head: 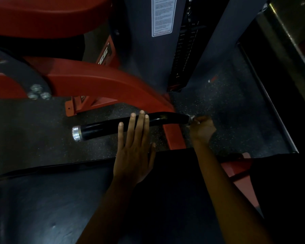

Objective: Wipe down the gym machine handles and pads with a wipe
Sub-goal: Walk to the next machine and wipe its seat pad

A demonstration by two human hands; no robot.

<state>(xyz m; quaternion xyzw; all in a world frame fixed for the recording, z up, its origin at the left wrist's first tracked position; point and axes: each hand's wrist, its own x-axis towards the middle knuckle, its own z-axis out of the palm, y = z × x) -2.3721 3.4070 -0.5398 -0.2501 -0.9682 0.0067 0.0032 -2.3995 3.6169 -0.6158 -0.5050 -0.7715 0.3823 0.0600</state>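
Dim room, speckled rubber floor (227, 103). Left hand (134, 147) flat, fingers straight over black handle (102, 128). Right hand (202, 128), at 3 o'clock, pinches wipe (191, 118) at handle end.

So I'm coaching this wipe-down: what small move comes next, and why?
Probably slide the right hand, curled at the handle's right end around something pale, leftward along the black bar toward its silver cap. The left hand lies open across it, seemingly steadying.

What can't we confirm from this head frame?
- Wipe: only a pale scrap shows at the right hand; dim and too small to identify.
- Right-hand grip: fingers curl at the handle end, contact unclear.
- Left hand: fingers straight over the handle; touching or hovering unclear.
- Label: text too small.
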